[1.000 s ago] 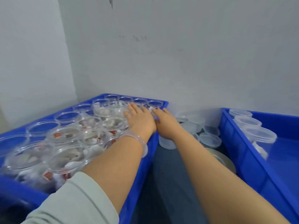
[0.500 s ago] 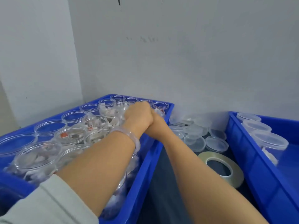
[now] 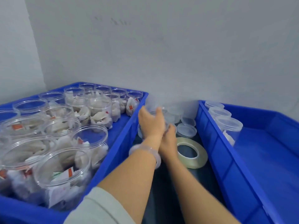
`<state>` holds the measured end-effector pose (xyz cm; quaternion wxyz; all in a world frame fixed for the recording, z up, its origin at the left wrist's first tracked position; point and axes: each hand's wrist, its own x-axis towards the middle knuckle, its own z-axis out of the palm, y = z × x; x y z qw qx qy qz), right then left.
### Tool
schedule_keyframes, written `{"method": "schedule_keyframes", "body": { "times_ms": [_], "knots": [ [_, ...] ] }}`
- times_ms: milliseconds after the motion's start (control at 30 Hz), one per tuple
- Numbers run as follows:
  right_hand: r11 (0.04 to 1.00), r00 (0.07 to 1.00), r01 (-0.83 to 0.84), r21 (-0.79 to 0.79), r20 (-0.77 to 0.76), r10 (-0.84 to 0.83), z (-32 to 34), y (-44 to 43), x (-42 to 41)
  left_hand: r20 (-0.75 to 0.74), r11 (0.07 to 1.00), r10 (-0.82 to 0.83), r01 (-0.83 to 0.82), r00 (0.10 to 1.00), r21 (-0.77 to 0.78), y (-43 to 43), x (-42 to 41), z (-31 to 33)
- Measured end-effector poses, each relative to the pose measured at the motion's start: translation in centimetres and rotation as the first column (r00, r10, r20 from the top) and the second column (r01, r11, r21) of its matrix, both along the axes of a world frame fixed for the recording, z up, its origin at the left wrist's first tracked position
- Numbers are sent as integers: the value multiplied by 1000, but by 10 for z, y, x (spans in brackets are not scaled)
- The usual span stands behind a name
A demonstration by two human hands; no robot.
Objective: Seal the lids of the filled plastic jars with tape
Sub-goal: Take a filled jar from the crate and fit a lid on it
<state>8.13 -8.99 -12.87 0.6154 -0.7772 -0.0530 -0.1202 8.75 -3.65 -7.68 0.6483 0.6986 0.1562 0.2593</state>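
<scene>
A clear plastic jar (image 3: 141,130), blurred by motion, sits in the gap between the two blue bins. My left hand (image 3: 150,122) grips it from above with curled fingers. My right hand (image 3: 168,140) holds its near right side, with its fingers partly hidden behind my left wrist. A roll of clear tape (image 3: 192,152) lies flat on the dark surface just right of my right hand. Several loose clear lids (image 3: 186,130) lie behind the tape. The left bin (image 3: 123,143) holds several open jars filled with white packets (image 3: 100,110).
The right blue bin (image 3: 215,151) holds three lidded jars (image 3: 228,125) along its far left wall. A grey wall stands close behind both bins. The gap between the bins is narrow, and a clear bangle is on my left wrist.
Both hands have left the left bin and moved right and down into the gap, bringing a jar with them. The view has tilted, so the tape roll now shows in full.
</scene>
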Motion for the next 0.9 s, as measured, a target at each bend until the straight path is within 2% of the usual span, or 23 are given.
{"method": "schedule_keyframes", "body": {
  "times_ms": [67, 100, 133, 233, 267, 333, 367, 433, 533, 600, 667, 767, 833, 900],
  "knots": [
    [998, 998, -50, -34, -37, 49, -25, -2, -3, -48, 996, 6, -10, 999, -87, 3, 3, -27],
    [993, 996, -86, -86, -30, 84, -31, -4, -2, -37, 995, 6, -10, 999, -99, 6, 7, -36],
    [989, 991, -131, -76, -42, 128, -34, -7, 5, -9, 994, 6, -7, 1000, -109, 9, 8, -42],
    [963, 974, -134, 233, -147, 171, -18, -28, 31, 87, 994, 0, 9, 996, -106, 14, 13, -53],
    [964, 970, -78, 253, -206, 132, -16, -38, 39, 106, 995, -3, 13, 994, -96, 14, 14, -57],
    [997, 971, 69, 30, -232, -60, -14, -55, 55, 148, 996, -4, 17, 989, -88, 11, 16, -64],
    [984, 968, 141, -110, -192, -160, -15, -60, 63, 181, 995, -2, 20, 983, -95, 8, 16, -66],
    [936, 951, 195, -292, -176, -253, -16, -58, 78, 247, 993, -3, 33, 969, -117, 6, 19, -69],
    [790, 887, 196, -580, -239, -396, -12, -44, 96, 291, 992, -14, 49, 957, -112, 10, 21, -80],
    [712, 864, 246, -658, -185, -469, -14, -37, 99, 323, 995, -36, 63, 946, -74, 13, 21, -88],
    [696, 867, 304, -650, -113, -485, -21, -34, 96, 342, 996, -45, 69, 939, -58, 13, 20, -95],
    [740, 867, 375, -558, -71, -493, -29, -39, 94, 304, 991, -51, 86, 951, -104, 12, 23, -97],
    [802, 871, 396, -448, -92, -482, -30, -44, 94, 293, 987, -79, 116, 953, -109, 12, 23, -97],
    [881, 893, 396, -261, -116, -436, -32, -49, 94, 285, 981, -107, 147, 953, -123, 13, 22, -96]
  ]
}}
